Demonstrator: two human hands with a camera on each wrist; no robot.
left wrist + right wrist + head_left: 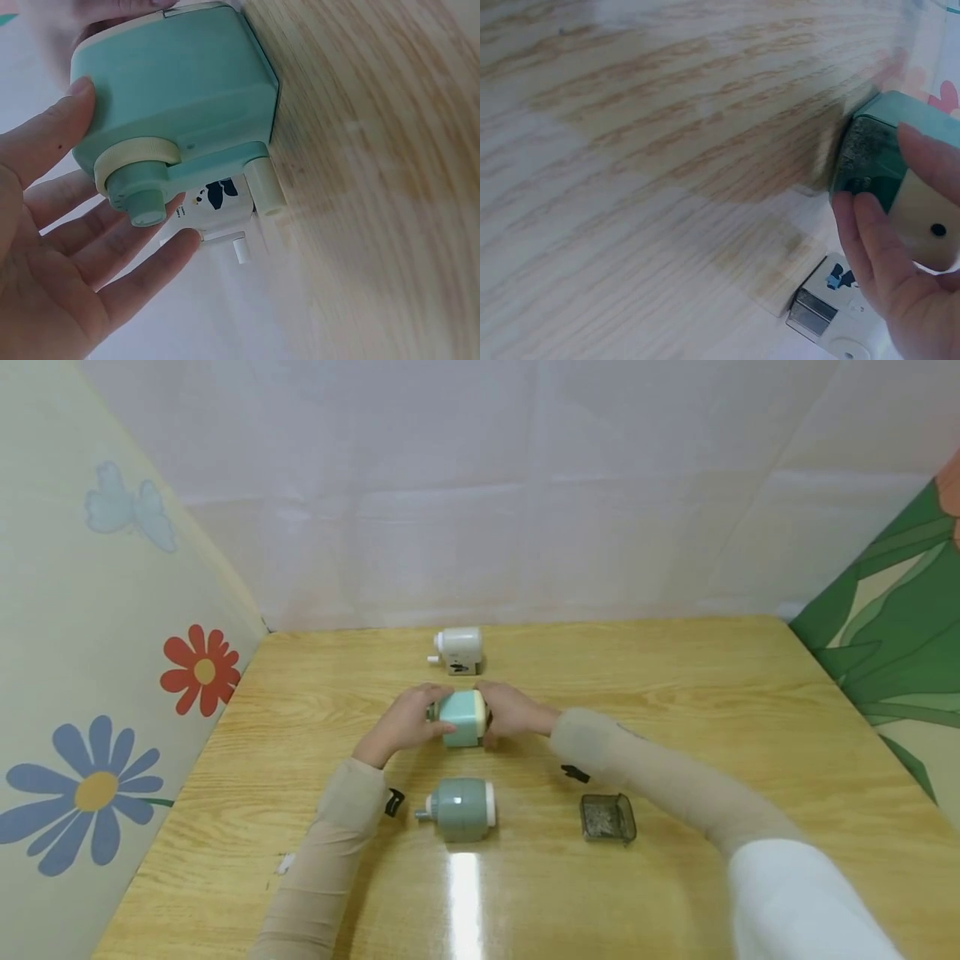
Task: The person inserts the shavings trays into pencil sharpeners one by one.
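A mint-green pencil sharpener (462, 718) with a cream front sits on the table between both hands. My left hand (405, 720) holds its crank end, the thumb on the body and the fingers spread around the far side. In the left wrist view the crank handle (264, 186) points away from the body. My right hand (516, 710) is at the opposite face, where thumb and fingertips pinch the edges of the see-through shavings drawer (870, 161). The drawer sits in the sharpener, dark with shavings behind its window.
Behind stands a white pencil sharpener (461, 647) with a crank. Nearer me is a dark green one (461, 810). A smoky see-through drawer (607, 820) lies to its right, below my right forearm. A white scrap (285, 862) lies at the left; walls border the table.
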